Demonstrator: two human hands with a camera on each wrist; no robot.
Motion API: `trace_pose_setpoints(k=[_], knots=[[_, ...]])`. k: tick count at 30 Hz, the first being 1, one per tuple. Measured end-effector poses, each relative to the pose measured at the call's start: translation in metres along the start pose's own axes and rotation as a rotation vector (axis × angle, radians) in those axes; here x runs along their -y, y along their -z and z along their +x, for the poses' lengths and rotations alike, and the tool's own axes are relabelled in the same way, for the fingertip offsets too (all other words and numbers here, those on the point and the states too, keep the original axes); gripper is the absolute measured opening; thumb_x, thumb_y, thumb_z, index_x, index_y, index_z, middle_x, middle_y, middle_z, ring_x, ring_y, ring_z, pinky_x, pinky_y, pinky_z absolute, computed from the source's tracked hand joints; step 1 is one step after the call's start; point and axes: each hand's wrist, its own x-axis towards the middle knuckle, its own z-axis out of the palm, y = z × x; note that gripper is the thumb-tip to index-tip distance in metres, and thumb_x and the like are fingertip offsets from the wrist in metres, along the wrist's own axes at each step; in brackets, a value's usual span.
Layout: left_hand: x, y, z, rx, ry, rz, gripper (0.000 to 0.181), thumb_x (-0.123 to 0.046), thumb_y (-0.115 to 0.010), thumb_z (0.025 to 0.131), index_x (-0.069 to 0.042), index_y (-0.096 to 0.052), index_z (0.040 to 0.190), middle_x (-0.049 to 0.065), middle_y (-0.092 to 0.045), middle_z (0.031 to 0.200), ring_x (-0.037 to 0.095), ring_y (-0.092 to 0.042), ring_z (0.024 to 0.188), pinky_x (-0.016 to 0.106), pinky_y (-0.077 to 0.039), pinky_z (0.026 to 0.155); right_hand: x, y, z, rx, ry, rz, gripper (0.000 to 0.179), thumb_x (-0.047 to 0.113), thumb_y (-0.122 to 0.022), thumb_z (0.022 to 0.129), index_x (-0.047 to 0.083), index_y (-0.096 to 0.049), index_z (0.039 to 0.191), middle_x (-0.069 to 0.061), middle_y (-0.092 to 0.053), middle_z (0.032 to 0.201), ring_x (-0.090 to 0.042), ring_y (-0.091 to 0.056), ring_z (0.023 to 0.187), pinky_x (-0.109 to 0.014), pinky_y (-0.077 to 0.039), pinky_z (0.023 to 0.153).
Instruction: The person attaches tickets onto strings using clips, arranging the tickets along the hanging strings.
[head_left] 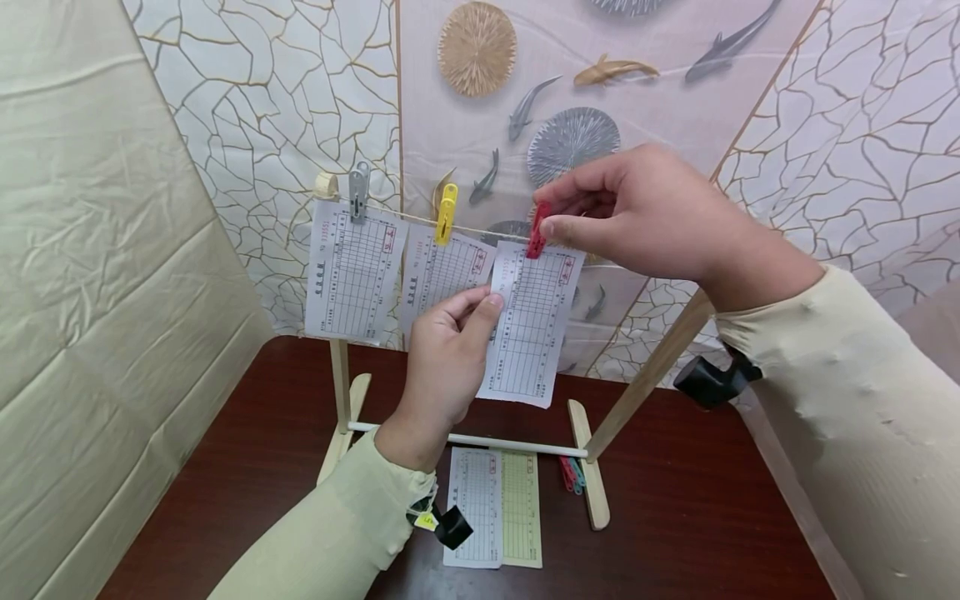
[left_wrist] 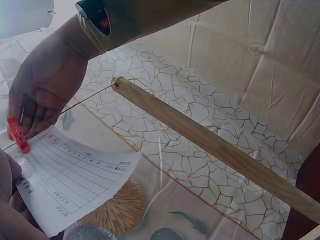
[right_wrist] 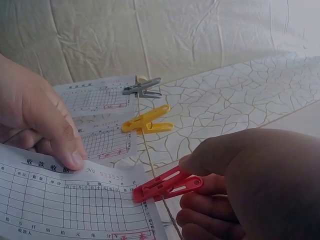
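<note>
My right hand (head_left: 641, 217) pinches a red clothespin (head_left: 537, 229) at the string, over the top edge of a white receipt slip (head_left: 528, 333). With thumb and fingers, my left hand (head_left: 450, 350) holds that slip by its left edge. In the right wrist view the red clothespin (right_wrist: 167, 184) has its jaw end on the slip (right_wrist: 75, 200) and the string. Left of it, a yellow clothespin (head_left: 446, 215) and a grey clothespin (head_left: 358, 192) each hold another white slip (head_left: 352, 275) on the line.
The string runs between posts of a wooden frame (head_left: 652, 371) on a dark red table (head_left: 675, 467). Below lie a white slip (head_left: 474, 508) and a pale green slip (head_left: 521, 508). Red and teal clothespins (head_left: 572, 475) lie by the frame's right foot (head_left: 588, 467).
</note>
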Motion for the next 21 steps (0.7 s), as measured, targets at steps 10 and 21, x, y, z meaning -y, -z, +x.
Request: trace_pose_setpoints(k=[10, 21], knots=[[0.005, 0.003, 0.0, 0.005, -0.03, -0.023, 0.025, -0.021, -0.074, 0.109, -0.005, -0.084, 0.124, 0.008, -0.08, 0.096, 0.012, -0.069, 0.082, 0.023, -0.058, 0.069, -0.004, -0.001, -0.003, -0.033, 0.037, 0.013, 0.039, 0.032, -0.081, 0.105, 0.02, -0.079, 0.142, -0.002, -0.085, 0.117, -0.013, -0.076, 0.101, -0.016, -0.054, 0.078], [0.016, 0.019, -0.004, 0.011, -0.012, -0.01, 0.02, -0.017, -0.067, 0.109, -0.005, -0.081, 0.118, 0.009, -0.077, 0.095, 0.014, -0.069, 0.081, 0.026, -0.064, 0.075, -0.018, -0.015, -0.041, -0.32, 0.259, -0.155, 0.045, 0.019, -0.085, 0.1, 0.019, -0.077, 0.144, -0.002, -0.081, 0.119, -0.017, -0.075, 0.106, -0.013, -0.049, 0.095]])
